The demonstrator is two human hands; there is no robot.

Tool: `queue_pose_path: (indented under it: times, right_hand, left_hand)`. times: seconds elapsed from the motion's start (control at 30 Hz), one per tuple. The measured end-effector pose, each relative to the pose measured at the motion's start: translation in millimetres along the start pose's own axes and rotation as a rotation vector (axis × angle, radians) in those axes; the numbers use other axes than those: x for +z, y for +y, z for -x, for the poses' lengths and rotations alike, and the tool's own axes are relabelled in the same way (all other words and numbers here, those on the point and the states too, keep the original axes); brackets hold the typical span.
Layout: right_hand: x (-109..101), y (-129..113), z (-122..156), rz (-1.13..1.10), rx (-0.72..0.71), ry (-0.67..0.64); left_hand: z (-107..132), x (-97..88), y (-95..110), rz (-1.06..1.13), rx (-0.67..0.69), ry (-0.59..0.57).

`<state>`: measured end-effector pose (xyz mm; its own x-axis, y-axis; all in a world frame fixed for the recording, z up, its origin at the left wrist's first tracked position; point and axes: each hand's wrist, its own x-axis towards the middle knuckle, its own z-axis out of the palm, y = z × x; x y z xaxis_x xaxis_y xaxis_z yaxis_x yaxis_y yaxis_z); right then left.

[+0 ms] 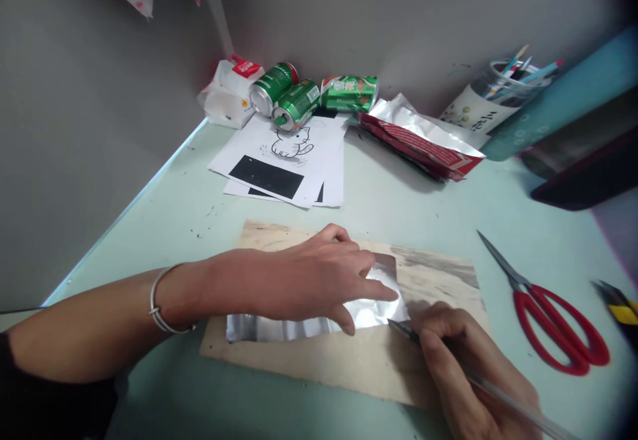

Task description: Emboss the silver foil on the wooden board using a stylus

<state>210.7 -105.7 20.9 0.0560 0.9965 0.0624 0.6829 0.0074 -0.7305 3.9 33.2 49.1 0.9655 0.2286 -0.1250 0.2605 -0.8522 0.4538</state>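
My left hand [319, 280] lies across a shiny silver metal sheet [304, 327], pressing it down, with index finger and thumb stretched apart. The sheet rests on a thin wooden board [309, 357]; much of it is hidden under my hand. In my right hand [463, 360] is a slim pen [406, 329] with a dark pointed tip and a clear barrel, gripped between the fingers. Its tip is at the sheet's lower right edge; whether it touches is hard to tell.
Red-handled scissors [548, 314] lie right of the board, near a black-and-yellow tool [618, 310]. Behind are drawings on paper [319, 167], several green cans [296, 106], a white package [226, 94], red-and-silver foil pouches [423, 141], a pencil jar [478, 108] and a blue cylinder [563, 101].
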Motion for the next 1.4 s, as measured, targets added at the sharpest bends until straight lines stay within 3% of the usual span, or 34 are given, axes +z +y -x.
queue_pose_path:
  times: [0.17,0.33,0.53,0.93,1.27,1.4]
  right_hand:
    - [0,-3,-1,0.013,0.011,-0.037]
    - [-1,-1,0,-0.025,0.023,-0.019]
    - [0,-1,2,-0.016,0.038,-0.009]
    - [-2,-2,0,0.015,0.015,-0.029]
    - [1,-4,-1,0.002,0.009,0.011]
    - [0,-5,-2,-0.019,0.009,-0.03]
  left_hand:
    - [1,4.7,-3,-0.003,0.032,0.077]
    - [1,6.5,-4,-0.023,0.024,0.059]
    - [3,9.9,-6,-0.01,0.057,0.121]
    - [2,8.5,-6,-0.004,0.05,0.086]
    - [4,12.7,-8,-0.004,0.075,0.138]
    - [4,13.4,-8,0.002,0.063,0.121]
